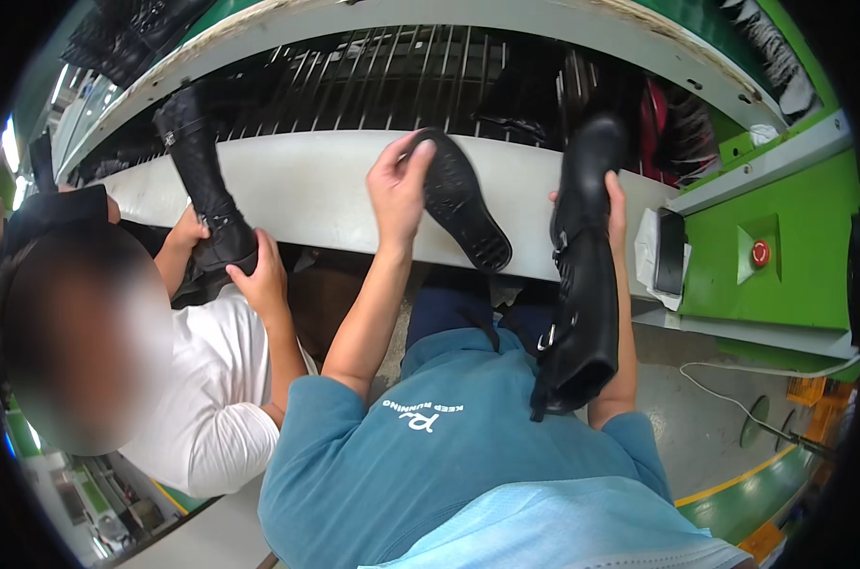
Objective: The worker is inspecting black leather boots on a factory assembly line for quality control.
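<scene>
My left hand point(396, 190) pinches one end of a black rubber shoe sole point(460, 194), thumb on its face and fingers behind. The sole's treaded side shows, with the other end pointing down to the right. My right hand point(617, 201) is wrapped round a tall black boot point(583, 275) near the ankle, and the boot hides most of that hand. The boot's foot points away from me, while its buckled shaft hangs toward my chest with the open top nearest me. Sole and boot are apart, both held over the front edge of a white ledge point(335, 180).
Beyond the ledge runs a rack of metal rods point(401, 81) with dark boots on it. At my left a co-worker in a white shirt point(207, 398) holds another black boot point(207, 180). A green machine housing point(724, 256) with a red button point(760, 251) stands on the right.
</scene>
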`<state>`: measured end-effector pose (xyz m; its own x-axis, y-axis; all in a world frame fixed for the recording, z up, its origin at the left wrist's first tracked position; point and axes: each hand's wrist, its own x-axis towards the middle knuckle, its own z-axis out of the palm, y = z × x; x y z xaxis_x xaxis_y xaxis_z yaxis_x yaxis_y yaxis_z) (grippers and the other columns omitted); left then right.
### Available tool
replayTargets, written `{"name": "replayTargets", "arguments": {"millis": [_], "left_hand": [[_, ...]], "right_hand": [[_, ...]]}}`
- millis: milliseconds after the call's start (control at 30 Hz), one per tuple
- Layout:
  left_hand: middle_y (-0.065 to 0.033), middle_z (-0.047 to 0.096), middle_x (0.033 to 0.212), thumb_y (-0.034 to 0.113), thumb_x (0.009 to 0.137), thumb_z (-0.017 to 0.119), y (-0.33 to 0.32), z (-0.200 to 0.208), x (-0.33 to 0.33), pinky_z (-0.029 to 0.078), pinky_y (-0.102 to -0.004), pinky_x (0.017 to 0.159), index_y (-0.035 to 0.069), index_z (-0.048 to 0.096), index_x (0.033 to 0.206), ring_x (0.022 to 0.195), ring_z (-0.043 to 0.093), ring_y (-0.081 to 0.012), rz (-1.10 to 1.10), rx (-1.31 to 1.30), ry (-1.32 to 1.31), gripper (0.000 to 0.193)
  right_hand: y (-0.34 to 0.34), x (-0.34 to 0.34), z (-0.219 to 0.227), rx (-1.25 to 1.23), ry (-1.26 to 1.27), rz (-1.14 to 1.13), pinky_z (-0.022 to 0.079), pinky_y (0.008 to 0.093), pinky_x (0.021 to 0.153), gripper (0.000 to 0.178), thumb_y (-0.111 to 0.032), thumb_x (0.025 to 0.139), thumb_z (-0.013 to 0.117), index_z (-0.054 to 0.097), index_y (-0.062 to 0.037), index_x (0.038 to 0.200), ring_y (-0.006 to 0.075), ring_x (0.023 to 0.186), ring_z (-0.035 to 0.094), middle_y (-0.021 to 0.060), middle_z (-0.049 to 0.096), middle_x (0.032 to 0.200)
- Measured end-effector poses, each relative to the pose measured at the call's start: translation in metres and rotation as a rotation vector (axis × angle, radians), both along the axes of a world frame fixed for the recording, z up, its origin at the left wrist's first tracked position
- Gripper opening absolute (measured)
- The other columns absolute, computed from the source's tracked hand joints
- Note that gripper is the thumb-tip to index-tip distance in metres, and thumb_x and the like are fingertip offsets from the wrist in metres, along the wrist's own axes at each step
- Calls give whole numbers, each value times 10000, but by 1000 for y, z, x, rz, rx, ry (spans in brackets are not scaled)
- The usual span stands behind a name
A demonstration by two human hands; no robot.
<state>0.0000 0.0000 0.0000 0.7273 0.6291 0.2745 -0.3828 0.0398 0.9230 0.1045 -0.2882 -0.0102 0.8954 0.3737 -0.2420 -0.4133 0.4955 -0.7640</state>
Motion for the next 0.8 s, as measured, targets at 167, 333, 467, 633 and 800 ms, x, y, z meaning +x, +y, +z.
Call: {"name": "replayTargets", "arguments": {"millis": [167, 333, 467, 633, 800], "left_hand": [[-60, 816, 1087, 124, 1077, 791, -30, 45, -1, 583, -238, 866, -38, 796, 1279, 961, 730, -94, -158, 39, 12, 259], [-57, 810, 1130, 129, 1099, 764, -51, 45, 8, 584, -251, 904, -17, 788, 1298, 1006, 732, -101, -206, 64, -17, 248], [-77, 809, 1178, 122, 1126, 719, -56, 50, 10, 587, -267, 965, -26, 760, 1324, 1070, 740, -116, -288, 21, -16, 251], [-101, 818, 1198, 110, 1131, 707, -60, 55, 6, 596, -266, 967, -43, 739, 1350, 1077, 751, -123, -343, 22, -38, 269], [-101, 817, 1182, 93, 1133, 696, -71, 60, 4, 595, -257, 943, -46, 733, 1345, 1053, 751, -118, -324, -6, -127, 256]], "right_hand": [[-4, -36, -3, 165, 78, -101, 626, 426, 925, 811, -676, 1073, 513, 664, 38, 1425, 341, 1025, 780, 215, 770, 1220], [-17, -34, -29, 254, 57, -112, 617, 459, 919, 918, -746, 1079, 387, 648, 68, 1414, 360, 1016, 763, 240, 750, 1230], [-29, -11, -38, 309, 131, 91, 600, 480, 894, 961, -752, 1054, 390, 637, 118, 1379, 392, 975, 740, 276, 735, 1190], [-20, -50, -1, 284, 136, 201, 592, 469, 859, 918, -719, 1076, 373, 634, 101, 1394, 383, 970, 745, 274, 735, 1179], [-3, -92, 32, 203, 148, 177, 600, 452, 816, 912, -695, 1098, 282, 609, 81, 1451, 391, 895, 758, 284, 757, 1090]]}}
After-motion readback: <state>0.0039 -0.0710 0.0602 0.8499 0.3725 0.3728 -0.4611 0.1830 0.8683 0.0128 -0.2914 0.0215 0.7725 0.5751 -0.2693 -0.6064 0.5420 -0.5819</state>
